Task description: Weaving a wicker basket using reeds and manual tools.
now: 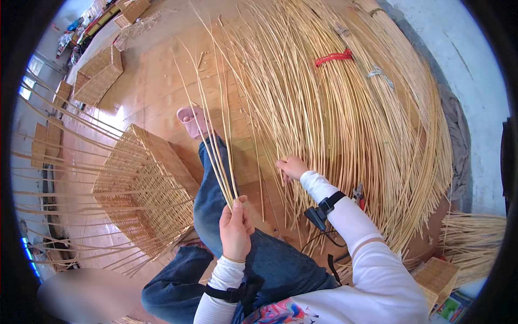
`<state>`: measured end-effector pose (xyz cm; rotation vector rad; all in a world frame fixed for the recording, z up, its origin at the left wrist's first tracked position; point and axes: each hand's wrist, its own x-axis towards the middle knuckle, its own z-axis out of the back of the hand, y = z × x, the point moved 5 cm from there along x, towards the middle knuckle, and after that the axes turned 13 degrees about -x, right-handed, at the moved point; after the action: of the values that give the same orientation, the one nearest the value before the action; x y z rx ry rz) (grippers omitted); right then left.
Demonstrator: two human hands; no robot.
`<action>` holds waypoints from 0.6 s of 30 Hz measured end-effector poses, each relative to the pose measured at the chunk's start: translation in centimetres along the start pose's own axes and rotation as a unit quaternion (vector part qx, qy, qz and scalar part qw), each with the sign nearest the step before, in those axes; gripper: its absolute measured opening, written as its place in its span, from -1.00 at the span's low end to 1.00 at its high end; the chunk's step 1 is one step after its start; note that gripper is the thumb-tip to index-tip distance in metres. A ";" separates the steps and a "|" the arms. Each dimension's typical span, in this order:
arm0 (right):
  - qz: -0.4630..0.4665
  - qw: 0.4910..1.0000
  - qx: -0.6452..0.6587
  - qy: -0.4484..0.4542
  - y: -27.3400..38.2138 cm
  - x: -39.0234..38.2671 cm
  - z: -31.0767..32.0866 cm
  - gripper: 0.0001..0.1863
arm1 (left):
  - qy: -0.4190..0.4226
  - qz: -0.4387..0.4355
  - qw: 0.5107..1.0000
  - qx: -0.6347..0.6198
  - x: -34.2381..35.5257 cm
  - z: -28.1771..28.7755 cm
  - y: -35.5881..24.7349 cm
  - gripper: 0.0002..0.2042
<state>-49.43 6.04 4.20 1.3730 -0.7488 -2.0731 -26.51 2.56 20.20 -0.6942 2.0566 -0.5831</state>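
- The left hand [235, 229] is clenching the butt ends of a small bunch of rods [213, 143], which is fanning upward and away over the person's knee [211, 202].
- The right hand [292, 168] is reaching to the right into the large heap of rods [345, 119] spread across the wooden floor [156, 92]; its fingers are curling down among the rods, but whether they are grasping one cannot be told.
- A half-woven basket [145, 189] is lying tilted on the near left, its loose stakes sticking out toward the left edge.
- Risk, judged: the held rods are splaying at their far tips, so one is likely to be slipping out of the fist if the grip is loosening while the other hand is pulling.
- Risk, judged: the heap is lying crossed and tangled, so drawing one rod is likely to be dragging its neighbours or kinking it.
- Risk, judged: the red tie [333, 56] is binding part of the heap at the far right, so a rod caught under it may be snapping when tugged.
- Cutters [359, 194] are lying just beside the right forearm, near enough for the sleeve to be catching them.
- Finished baskets [100, 75] are standing at the far left, well apart.
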 end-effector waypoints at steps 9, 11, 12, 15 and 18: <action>0.115 0.944 0.243 0.192 8.5 -8.8 -1.5 -0.72 | 0.051 0.026 0.998 -0.036 1.0 -0.9 1.6 -0.83; 0.148 0.934 0.251 0.208 9.9 -10.1 -2.4 -0.71 | 0.023 0.055 0.998 -0.007 1.1 -0.7 2.1 -0.81; 0.151 0.945 0.225 0.184 10.1 -10.5 -2.6 -0.70 | 0.037 0.040 0.998 0.005 1.1 -0.8 2.0 -0.82; 0.166 0.966 0.173 0.096 11.2 -11.2 -2.2 -0.70 | 0.064 0.018 0.998 -0.002 0.7 -0.7 1.1 -0.84; 0.207 0.944 0.255 -0.023 12.8 -11.7 0.9 -0.67 | 0.003 0.036 0.999 -0.020 -0.4 0.2 0.2 -0.83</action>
<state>-44.67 5.41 20.89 1.2752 -1.5300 -1.6414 -26.21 2.96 20.15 -0.6385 2.0960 -0.5041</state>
